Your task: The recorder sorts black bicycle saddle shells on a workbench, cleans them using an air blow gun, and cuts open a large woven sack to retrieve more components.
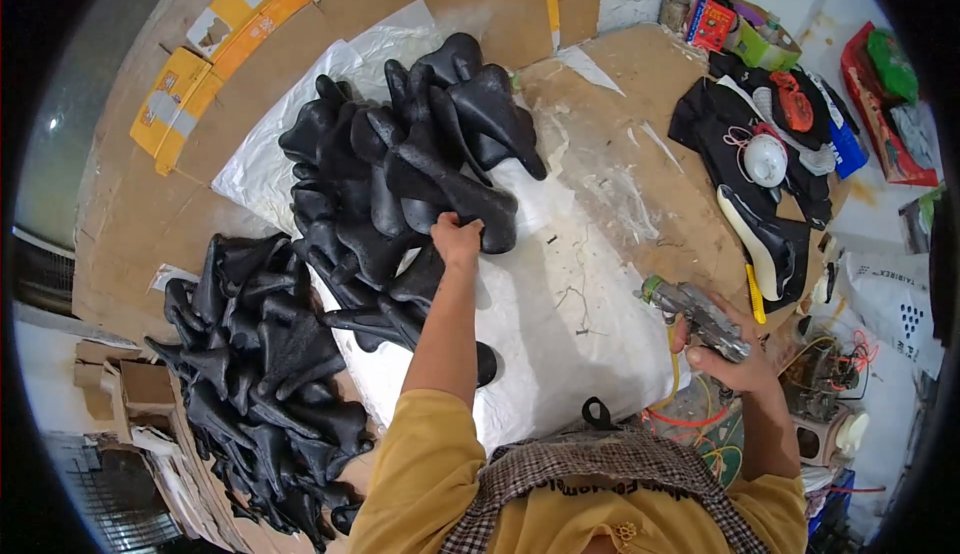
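My left hand (457,238) reaches to the near edge of a black, glossy, saddle-shaped piece (445,186), like a bicycle seat, and its fingers are pinched on that rim. The piece lies on top of a heap of similar black pieces (340,169) on a white sheet (540,324). Off to the right, my right hand (738,354) is wrapped round a worn grey pistol-shaped tool (702,320) with a green end. A yellow hose (674,354) hangs beneath the tool. Its green end points left, over the sheet's right edge.
A second heap of black pieces (265,374) lies at lower left on cardboard. Dark clothing, a white round object (765,161) and a cream-edged black piece (760,244) lie at right. Orange and yellow hoses (700,422) loop near my apron. Yellow-marked cardboard (180,104) borders the far left.
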Demonstrator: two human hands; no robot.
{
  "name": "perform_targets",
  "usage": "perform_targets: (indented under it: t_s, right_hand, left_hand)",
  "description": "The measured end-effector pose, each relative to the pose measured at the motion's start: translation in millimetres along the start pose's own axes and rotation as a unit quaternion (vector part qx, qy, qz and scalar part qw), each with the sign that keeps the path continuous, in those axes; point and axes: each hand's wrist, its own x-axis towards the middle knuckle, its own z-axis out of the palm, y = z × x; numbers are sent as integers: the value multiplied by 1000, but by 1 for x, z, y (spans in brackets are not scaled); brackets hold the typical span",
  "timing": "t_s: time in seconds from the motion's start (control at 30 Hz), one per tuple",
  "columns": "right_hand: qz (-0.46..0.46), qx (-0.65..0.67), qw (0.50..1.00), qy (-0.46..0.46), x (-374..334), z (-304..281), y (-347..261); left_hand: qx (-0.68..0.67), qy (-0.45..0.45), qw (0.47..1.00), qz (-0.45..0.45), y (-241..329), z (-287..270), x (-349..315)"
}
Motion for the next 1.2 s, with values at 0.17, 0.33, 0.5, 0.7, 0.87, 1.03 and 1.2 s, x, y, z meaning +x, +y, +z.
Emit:
perform_targets:
  t_s: [0.17,0.33,0.5,0.7,0.87,1.03,1.2]
  right_hand:
    - [67,-102,993,8,4,-17,27]
    - [-26,-44,999,-12,22,-7,-12]
    - [-83,-5,997,-8,19,-5,-31]
    - [27,-102,994,17,6,-10,18]
    - [80,21,995,58,-2,-1,41]
    - [78,28,996,32,9,-2,44]
    - [78,50,995,21,17,-6,47]
  left_hand:
    - [-290,-119,949,18,63,-41,-48]
    - [-449,-49,892,26,58,-171,-27]
    - [-459,-62,884,60,56,-194,1]
    - [-421,-161,893,3,77,-95,50]
    - [-334,-116,935,-31,93,-68,37]
    - [-398,-27,906,139,116,-160,17]
    - [-585,173,757,233,124,-330,40]
